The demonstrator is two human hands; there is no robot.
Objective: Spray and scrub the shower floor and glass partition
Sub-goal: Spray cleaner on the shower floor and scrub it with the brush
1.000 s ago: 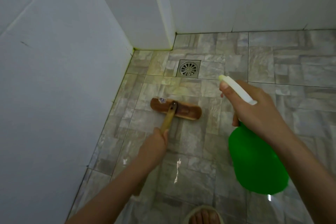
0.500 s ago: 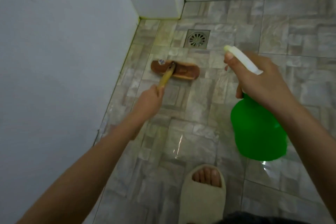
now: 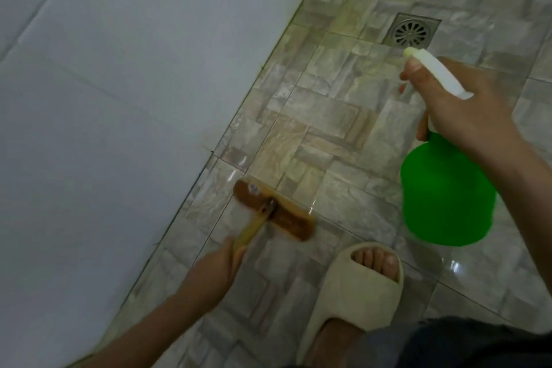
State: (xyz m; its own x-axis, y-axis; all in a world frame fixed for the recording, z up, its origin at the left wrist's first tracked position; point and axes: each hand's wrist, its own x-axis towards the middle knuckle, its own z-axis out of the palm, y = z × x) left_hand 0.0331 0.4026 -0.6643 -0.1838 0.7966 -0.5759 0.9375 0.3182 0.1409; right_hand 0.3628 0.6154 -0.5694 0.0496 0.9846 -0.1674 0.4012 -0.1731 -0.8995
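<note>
Left grip point(image 3: 213, 275) curls round the brush handle point(image 3: 253, 228); right grip point(image 3: 466, 104) clasps a green spray bottle point(image 3: 446, 194), contents apparently hidden.

Beige slipper point(image 3: 352, 293) on foot; metal drain point(image 3: 413, 33) near corner; white tiled wall point(image 3: 119, 98) left.

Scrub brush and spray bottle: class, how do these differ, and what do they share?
Colour: the scrub brush is brown; the spray bottle is green with a white trigger head.
Position: the scrub brush lies on the tiled floor; the spray bottle is held above it.
Hands: the left hand grips the scrub brush handle, the right hand the spray bottle's neck.
Both are held.
</note>
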